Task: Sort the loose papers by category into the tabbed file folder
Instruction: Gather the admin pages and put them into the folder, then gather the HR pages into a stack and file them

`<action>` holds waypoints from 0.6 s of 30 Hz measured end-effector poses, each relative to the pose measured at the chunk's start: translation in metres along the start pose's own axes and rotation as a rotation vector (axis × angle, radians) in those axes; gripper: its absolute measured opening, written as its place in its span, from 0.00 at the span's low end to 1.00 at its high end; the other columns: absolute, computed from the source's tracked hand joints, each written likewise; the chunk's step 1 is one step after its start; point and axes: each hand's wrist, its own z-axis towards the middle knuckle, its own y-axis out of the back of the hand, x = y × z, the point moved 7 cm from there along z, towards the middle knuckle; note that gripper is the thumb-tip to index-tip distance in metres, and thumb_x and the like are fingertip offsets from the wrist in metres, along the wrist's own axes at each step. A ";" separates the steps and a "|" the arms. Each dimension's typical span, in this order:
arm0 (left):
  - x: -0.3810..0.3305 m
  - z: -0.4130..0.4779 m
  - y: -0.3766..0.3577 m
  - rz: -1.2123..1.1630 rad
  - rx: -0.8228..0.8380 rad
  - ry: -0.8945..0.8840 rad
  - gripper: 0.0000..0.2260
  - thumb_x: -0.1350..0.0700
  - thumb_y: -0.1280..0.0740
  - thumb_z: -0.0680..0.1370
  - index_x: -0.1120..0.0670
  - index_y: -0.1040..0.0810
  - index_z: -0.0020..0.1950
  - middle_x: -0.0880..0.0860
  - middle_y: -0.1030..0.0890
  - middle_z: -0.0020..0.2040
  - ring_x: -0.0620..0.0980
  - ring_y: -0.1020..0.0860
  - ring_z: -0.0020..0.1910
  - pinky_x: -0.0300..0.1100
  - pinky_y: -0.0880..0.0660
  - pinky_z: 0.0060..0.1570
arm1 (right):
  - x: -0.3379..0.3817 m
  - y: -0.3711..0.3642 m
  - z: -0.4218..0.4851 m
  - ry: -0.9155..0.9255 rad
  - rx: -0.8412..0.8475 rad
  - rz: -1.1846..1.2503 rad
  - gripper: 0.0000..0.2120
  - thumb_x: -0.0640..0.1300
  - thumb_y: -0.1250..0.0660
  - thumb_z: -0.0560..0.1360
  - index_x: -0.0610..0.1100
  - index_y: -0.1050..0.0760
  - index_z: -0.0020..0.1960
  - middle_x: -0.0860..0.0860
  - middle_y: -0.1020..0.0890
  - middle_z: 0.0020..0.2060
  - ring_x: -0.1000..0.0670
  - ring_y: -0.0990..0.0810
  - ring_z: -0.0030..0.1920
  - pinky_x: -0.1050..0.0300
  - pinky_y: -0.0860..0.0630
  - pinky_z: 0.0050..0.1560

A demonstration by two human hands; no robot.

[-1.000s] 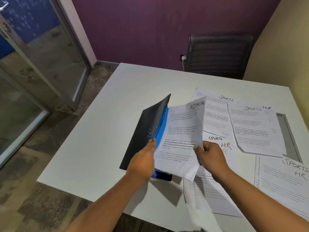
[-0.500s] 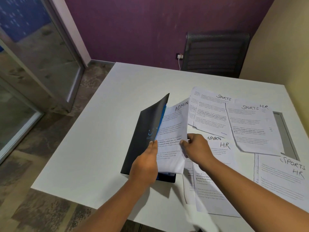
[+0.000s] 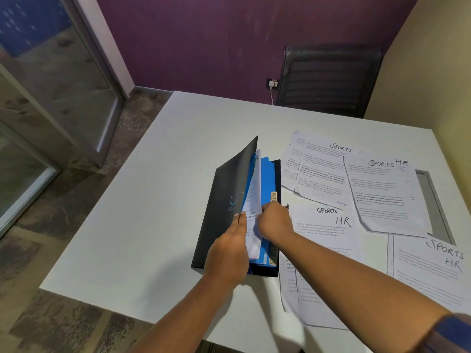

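My left hand [image 3: 229, 248] holds the black folder [image 3: 224, 200] by its lifted cover on the table [image 3: 153, 200]. My right hand [image 3: 275, 221], curled, seems to pinch the sheet [image 3: 253, 197] tucked inside, loose papers [image 3: 382, 194] just beside.

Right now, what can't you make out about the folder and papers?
Head view only:
sheet being filed: heading mostly hidden behind the black cover.
tab label: only "AD" shows; the right hand covers the rest.
loose papers: body print too small to read.
nearest SPORTS HR page: cut off by the right edge.
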 end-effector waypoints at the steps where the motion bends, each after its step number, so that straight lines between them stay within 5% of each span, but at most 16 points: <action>1: -0.003 0.000 0.001 0.001 -0.007 -0.003 0.34 0.53 0.36 0.81 0.51 0.52 0.81 0.49 0.33 0.76 0.49 0.25 0.66 0.40 0.27 0.62 | 0.001 -0.001 0.000 -0.007 -0.002 -0.012 0.08 0.35 0.32 0.75 0.35 0.20 0.52 0.41 0.17 0.49 0.44 0.19 0.46 0.59 0.28 0.40; 5: -0.010 0.002 0.006 -0.092 -0.047 -0.009 0.31 0.59 0.35 0.80 0.54 0.45 0.80 0.53 0.30 0.75 0.54 0.23 0.64 0.46 0.26 0.64 | 0.001 -0.006 0.004 -0.011 -0.043 0.025 0.08 0.36 0.33 0.75 0.36 0.21 0.54 0.41 0.17 0.51 0.43 0.18 0.49 0.57 0.25 0.42; 11: -0.008 0.007 0.001 -0.038 -0.024 0.012 0.30 0.55 0.39 0.82 0.51 0.51 0.81 0.49 0.34 0.76 0.49 0.23 0.61 0.39 0.24 0.56 | -0.008 0.007 -0.002 0.052 -0.143 0.136 0.16 0.47 0.32 0.77 0.40 0.25 0.62 0.44 0.17 0.54 0.44 0.18 0.53 0.57 0.25 0.50; 18: -0.002 0.019 -0.029 0.089 0.109 0.032 0.37 0.53 0.34 0.80 0.49 0.54 0.81 0.47 0.43 0.80 0.48 0.21 0.55 0.35 0.22 0.43 | -0.069 0.043 -0.023 0.111 -0.219 0.191 0.11 0.45 0.31 0.75 0.51 0.23 0.57 0.58 0.17 0.47 0.54 0.17 0.40 0.58 0.24 0.45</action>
